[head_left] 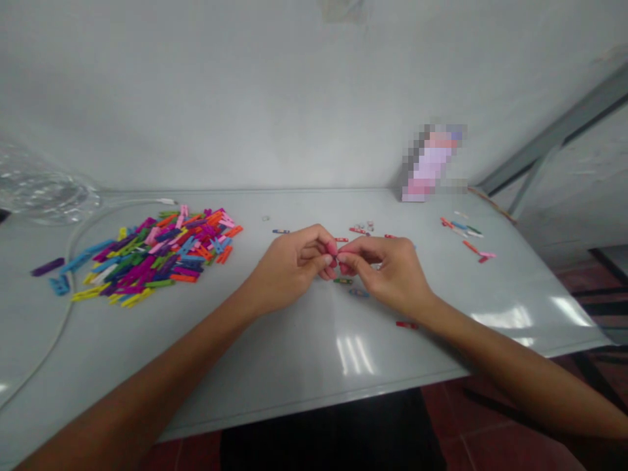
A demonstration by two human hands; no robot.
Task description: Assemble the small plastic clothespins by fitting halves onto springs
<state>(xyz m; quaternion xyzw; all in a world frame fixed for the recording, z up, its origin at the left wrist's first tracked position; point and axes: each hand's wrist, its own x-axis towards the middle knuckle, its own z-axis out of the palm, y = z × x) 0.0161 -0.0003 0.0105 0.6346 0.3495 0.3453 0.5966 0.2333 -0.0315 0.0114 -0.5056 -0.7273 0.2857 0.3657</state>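
My left hand and my right hand meet over the middle of the table, fingertips pinched together. Between them is something small, mostly hidden by the fingers and too small to name. Around and under the hands lie a few small coloured pieces: a red one just behind the fingers, a green one and a blue one in front, and a dark blue one behind my left hand. Another red piece lies below my right hand. Small metal rings or springs sit behind my right hand.
A big heap of colourful clothespins covers the table's left side, beside a white cable and clear plastic. Loose coloured pieces lie at the right. A blurred pink object leans on the wall. The table's front edge is near.
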